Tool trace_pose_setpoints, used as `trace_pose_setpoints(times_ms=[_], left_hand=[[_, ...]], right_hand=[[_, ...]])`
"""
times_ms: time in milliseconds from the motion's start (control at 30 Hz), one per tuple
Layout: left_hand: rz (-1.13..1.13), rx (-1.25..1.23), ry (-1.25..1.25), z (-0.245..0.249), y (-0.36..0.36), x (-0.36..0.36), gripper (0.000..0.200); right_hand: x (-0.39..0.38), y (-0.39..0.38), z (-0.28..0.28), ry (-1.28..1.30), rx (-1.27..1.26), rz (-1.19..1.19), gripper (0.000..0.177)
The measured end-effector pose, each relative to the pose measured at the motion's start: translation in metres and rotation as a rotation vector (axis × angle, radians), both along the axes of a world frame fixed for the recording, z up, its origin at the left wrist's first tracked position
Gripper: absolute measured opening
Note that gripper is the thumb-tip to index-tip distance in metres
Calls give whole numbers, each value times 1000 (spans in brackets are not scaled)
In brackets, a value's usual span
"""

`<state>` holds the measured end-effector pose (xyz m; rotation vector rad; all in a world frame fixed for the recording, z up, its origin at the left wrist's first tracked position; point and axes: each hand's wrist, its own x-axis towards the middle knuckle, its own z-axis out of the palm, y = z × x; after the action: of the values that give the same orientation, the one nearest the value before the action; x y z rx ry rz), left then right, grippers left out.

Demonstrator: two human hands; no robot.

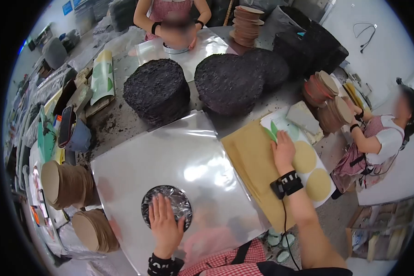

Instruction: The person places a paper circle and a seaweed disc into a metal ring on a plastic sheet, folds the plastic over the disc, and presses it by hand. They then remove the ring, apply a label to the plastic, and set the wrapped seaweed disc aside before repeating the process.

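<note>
My left hand [164, 227] lies flat, fingers stretched, on a round dark disc [181, 204] under crinkled clear film. Beneath the disc is a large stack of shiny clear plastic sheets [133, 161]. My right hand [284, 152] is to the right, its fingers extended over a white printed sheet [327, 177] with green leaf shapes and tan circles. The fingertips rest by a green leaf print [272, 131]; I cannot make out whether they pinch an edge. Brown paper sheets [244, 154] lie between the plastic and the printed sheet.
Big rough black blocks [156, 92] [230, 85] stand behind the plastic sheets. Stacks of round brown discs [62, 184] [94, 230] are at the left, with more [247, 27] at the back. One person [163, 14] works across the table, another [377, 138] at the right.
</note>
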<state>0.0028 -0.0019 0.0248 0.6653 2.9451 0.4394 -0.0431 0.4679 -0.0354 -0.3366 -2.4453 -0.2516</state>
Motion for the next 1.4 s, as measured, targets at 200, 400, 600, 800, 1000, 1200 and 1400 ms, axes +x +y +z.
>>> trace_pose_setpoints(times_ms=[200, 400, 600, 800, 1000, 1200, 1400], left_hand=[[-10, -11, 32, 1, 1, 1, 75], [-11, 23, 30, 1, 1, 0, 74], [61, 21, 93, -1, -3, 9, 70], [42, 158, 126, -22, -10, 6, 57], [238, 995, -234, -35, -4, 17, 50], [89, 800, -267, -22, -12, 10, 60], [383, 938, -22, -6, -75, 26, 40]], right_hand=[[-4, 28, 13, -67, -404, -54, 20], [2, -5, 131, -27, -541, 143, 18], [46, -141, 211, 182, -1079, 354, 30], [63, -280, 47, -394, -638, 1084, 77], [47, -299, 70, -629, -356, 1055, 81], [10, -313, 56, -623, -1194, 1174, 80], [14, -335, 46, -658, -418, 1189, 78]])
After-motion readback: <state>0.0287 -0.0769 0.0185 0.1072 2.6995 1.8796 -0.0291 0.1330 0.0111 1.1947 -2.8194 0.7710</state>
